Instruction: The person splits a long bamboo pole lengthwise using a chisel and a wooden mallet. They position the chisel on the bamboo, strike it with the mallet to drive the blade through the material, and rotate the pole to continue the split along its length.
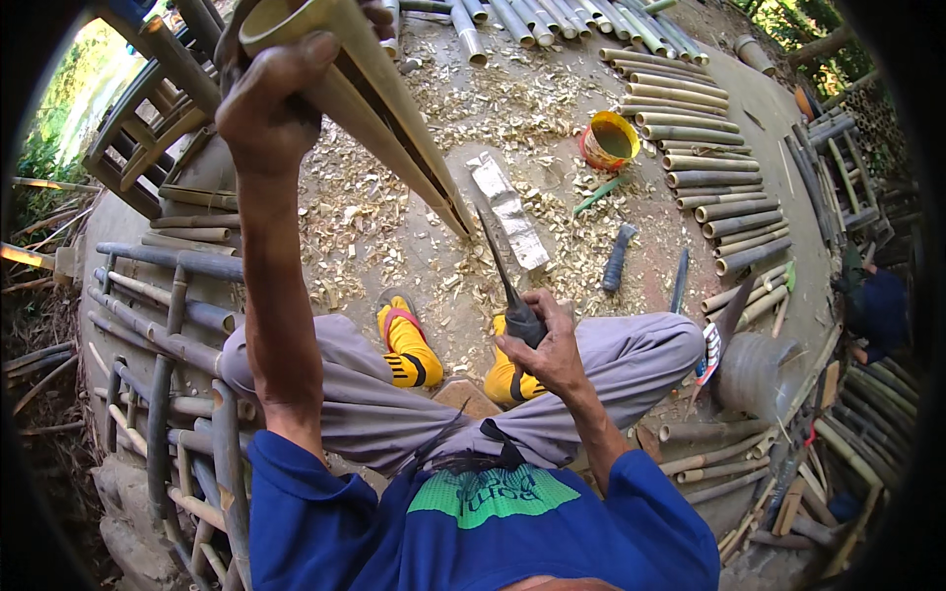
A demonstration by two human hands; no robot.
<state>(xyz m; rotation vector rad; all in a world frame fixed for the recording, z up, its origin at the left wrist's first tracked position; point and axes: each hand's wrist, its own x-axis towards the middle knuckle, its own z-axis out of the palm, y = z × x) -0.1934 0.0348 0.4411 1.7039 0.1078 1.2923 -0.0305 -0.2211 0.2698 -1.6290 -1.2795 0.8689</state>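
Observation:
My left hand (271, 98) is raised at the upper left, its fingers closed around the upper end of a bamboo pole (399, 123). The pole is hollow, with a long slit down its side, and slants so that its lower end comes close to the ground between my feet. In front of my right knee, my right hand (549, 345) grips the dark handle of a knife (504, 264). Its narrow blade points up and away, the tip near the pole's lower end. Past the blade, a worn whitish block (508, 212) lies on the ground.
Wood chips (434, 98) cover much of the ground. A yellow-red bucket (610, 141), a green strip (597, 196) and a dark-handled tool (619, 258) lie ahead right. Cut bamboo pieces (714, 187) line the right; bamboo frames (163, 345) stand left. Another person (875, 305) is far right.

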